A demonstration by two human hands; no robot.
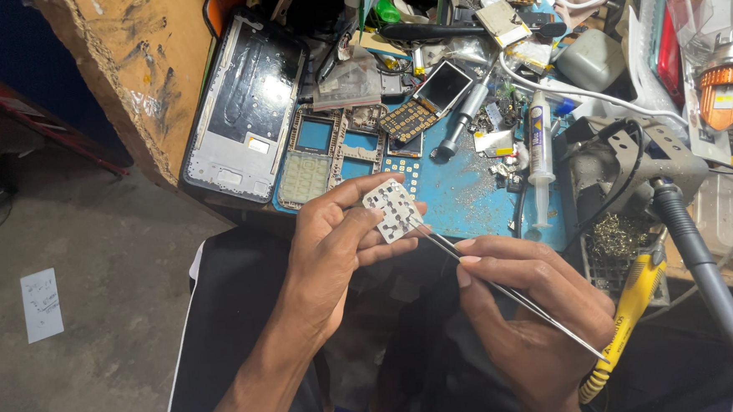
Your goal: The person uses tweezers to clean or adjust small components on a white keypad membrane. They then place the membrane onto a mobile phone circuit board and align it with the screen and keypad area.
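Pinching a small white keypad sheet (pixel 393 210) in my left hand (pixel 335 249), I hold it above the blue worktop (pixel 466 194). My right hand (pixel 531 306) grips thin metal tweezers (pixel 505 292), tips touching the sheet.

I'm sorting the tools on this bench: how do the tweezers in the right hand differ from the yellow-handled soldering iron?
The tweezers are thin, bare metal; the soldering iron is thicker with a yellow grip. The tweezers are held in the right hand, their tips at the small white keypad sheet held by the left hand; the soldering iron lies unheld beside that hand. Both are long, slim and slanted.
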